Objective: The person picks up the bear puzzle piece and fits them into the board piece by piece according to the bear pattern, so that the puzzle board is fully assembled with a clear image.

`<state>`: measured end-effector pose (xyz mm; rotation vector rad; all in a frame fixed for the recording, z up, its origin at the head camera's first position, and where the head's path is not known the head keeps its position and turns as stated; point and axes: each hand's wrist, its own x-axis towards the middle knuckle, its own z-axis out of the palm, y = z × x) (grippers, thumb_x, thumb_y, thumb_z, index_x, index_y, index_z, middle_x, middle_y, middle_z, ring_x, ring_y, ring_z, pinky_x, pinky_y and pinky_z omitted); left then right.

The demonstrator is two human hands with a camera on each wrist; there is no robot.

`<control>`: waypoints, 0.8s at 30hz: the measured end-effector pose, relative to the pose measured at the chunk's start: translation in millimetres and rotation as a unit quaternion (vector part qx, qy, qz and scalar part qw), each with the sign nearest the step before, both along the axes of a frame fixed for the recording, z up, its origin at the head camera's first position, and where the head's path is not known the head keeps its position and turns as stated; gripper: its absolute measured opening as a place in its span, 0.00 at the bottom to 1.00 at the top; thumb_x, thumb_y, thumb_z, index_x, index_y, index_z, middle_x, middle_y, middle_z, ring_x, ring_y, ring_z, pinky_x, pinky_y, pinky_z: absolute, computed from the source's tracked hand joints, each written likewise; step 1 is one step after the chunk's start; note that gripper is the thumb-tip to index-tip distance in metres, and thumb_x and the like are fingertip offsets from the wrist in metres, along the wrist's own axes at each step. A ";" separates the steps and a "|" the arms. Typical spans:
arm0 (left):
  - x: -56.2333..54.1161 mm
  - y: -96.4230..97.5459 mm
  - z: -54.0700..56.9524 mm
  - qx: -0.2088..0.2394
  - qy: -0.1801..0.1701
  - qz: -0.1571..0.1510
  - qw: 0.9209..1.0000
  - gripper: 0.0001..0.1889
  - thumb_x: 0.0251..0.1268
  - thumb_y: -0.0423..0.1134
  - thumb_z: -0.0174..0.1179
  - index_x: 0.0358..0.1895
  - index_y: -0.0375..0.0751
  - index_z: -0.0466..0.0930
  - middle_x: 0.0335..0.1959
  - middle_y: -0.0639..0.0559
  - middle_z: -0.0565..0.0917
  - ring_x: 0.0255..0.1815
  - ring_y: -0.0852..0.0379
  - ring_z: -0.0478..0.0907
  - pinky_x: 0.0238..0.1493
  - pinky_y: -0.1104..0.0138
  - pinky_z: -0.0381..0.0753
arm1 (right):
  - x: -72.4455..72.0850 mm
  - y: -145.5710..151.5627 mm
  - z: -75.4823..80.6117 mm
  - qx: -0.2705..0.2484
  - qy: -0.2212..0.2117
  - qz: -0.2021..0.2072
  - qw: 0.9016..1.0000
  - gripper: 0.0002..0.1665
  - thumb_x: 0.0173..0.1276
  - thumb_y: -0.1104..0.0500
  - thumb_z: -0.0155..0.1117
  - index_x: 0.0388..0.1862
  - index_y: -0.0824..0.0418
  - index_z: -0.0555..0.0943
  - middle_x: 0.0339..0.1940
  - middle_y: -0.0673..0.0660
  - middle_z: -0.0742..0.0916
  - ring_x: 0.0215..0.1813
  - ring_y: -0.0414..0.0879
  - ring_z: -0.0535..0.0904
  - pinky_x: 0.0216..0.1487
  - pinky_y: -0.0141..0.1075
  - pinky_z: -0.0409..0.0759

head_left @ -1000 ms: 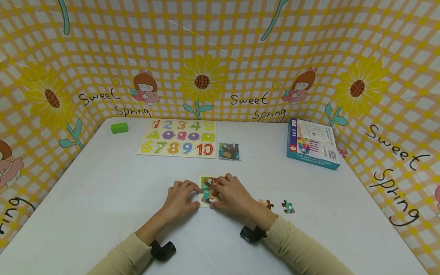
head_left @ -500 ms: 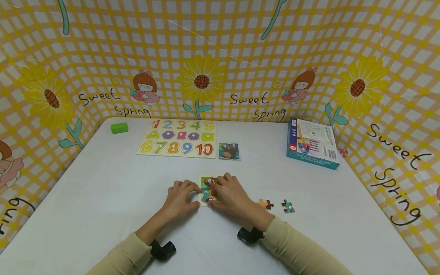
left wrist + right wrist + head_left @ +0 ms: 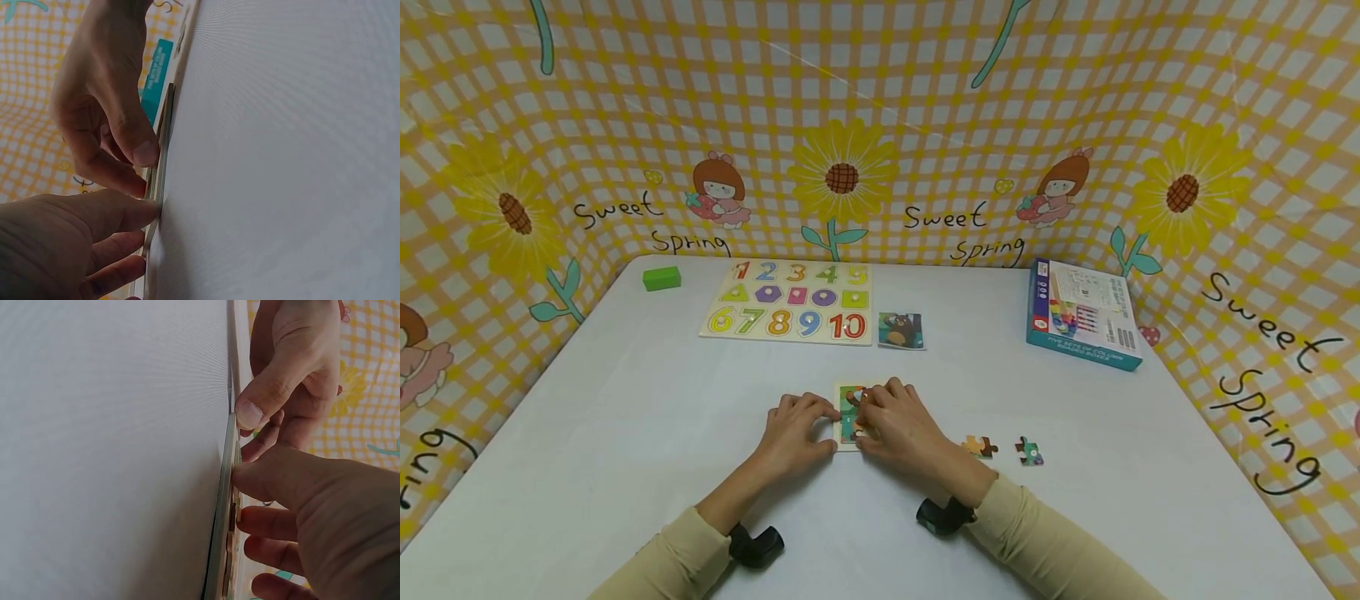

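A small jigsaw tray (image 3: 837, 437) with a bear picture lies flat on the white table in the head view. My left hand (image 3: 791, 432) holds the tray's left edge between thumb and fingers. From the right, my right hand (image 3: 906, 427) reaches over the tray and pinches a jigsaw piece on it with thumb and fingertips; the hand hides most of that piece. The left wrist view shows the tray edge (image 3: 164, 147) side-on, with both hands at it. Pieces (image 3: 232, 528) stand slightly proud of the tray's rim in the right wrist view.
Two loose jigsaw pieces, one tan and brown (image 3: 980, 447) and one green (image 3: 1029, 451), lie right of my right hand. Further back are a number board (image 3: 785, 337), a bear picture card (image 3: 901, 331), a green block (image 3: 662, 279) and a teal-edged box (image 3: 1084, 317).
My right hand has shifted slightly left over the tray, covering more of the bear and uncovering more of the tan loose piece. The left hand stays in place.
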<state>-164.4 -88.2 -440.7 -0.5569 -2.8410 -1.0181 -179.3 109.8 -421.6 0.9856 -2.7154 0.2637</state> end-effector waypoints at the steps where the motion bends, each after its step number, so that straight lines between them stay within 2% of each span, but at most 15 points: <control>1: -1.4 -1.0 -3.6 -0.003 0.016 -0.006 1.000 0.14 0.49 0.39 0.65 0.42 0.45 0.81 0.49 0.51 0.78 0.50 0.47 0.66 0.49 0.49 0.62 | -0.3 0.3 -0.7 -0.002 0.003 0.004 1.000 0.13 0.50 0.49 0.74 0.32 0.52 0.84 0.41 0.50 0.82 0.43 0.46 0.69 0.44 0.40 0.68; 4: -0.2 -1.5 -2.4 -0.002 0.028 -0.010 1.000 0.14 0.49 0.39 0.65 0.42 0.45 0.81 0.49 0.50 0.78 0.49 0.47 0.66 0.48 0.49 0.62 | -1.1 1.1 -2.5 -0.007 0.013 0.015 1.000 0.13 0.50 0.49 0.74 0.32 0.52 0.85 0.41 0.50 0.82 0.43 0.46 0.69 0.44 0.40 0.68; 7: -0.4 -0.8 -1.5 -0.007 0.016 -0.004 1.000 0.14 0.49 0.38 0.65 0.42 0.45 0.81 0.49 0.50 0.78 0.50 0.47 0.66 0.49 0.49 0.62 | -1.5 1.7 -3.6 -0.008 0.019 0.020 1.000 0.12 0.50 0.49 0.74 0.32 0.52 0.85 0.40 0.50 0.82 0.42 0.45 0.69 0.44 0.40 0.68; 8: 1.0 0.3 2.4 -0.004 0.000 0.001 1.000 0.14 0.48 0.37 0.66 0.42 0.43 0.81 0.49 0.50 0.78 0.51 0.46 0.67 0.50 0.47 0.62 | -1.5 2.0 -3.7 -0.009 0.019 0.021 1.000 0.12 0.50 0.49 0.74 0.32 0.52 0.85 0.40 0.50 0.82 0.42 0.45 0.68 0.44 0.39 0.68; 11: -0.1 1.0 1.3 -0.013 -0.012 0.008 1.000 0.14 0.48 0.37 0.67 0.42 0.45 0.81 0.50 0.51 0.78 0.52 0.47 0.67 0.51 0.48 0.62 | -1.1 2.9 -3.8 -0.012 0.015 0.021 1.000 0.12 0.50 0.49 0.74 0.32 0.51 0.85 0.41 0.50 0.82 0.42 0.45 0.68 0.44 0.39 0.68; 15: -0.4 0.8 1.1 -0.018 -0.017 0.009 1.000 0.14 0.48 0.38 0.67 0.42 0.46 0.82 0.51 0.52 0.78 0.52 0.48 0.67 0.51 0.50 0.63 | -0.7 4.2 -3.4 -0.026 0.002 0.020 0.999 0.12 0.49 0.49 0.75 0.32 0.51 0.85 0.41 0.50 0.82 0.42 0.46 0.69 0.44 0.40 0.67; 24: -0.7 3.6 2.1 0.003 -0.016 0.023 1.000 0.12 0.47 0.38 0.67 0.38 0.48 0.81 0.47 0.51 0.79 0.51 0.47 0.67 0.50 0.50 0.62 | -1.7 4.6 -3.0 -0.036 -0.004 0.017 0.999 0.09 0.51 0.51 0.74 0.31 0.50 0.84 0.40 0.50 0.83 0.43 0.47 0.70 0.44 0.40 0.67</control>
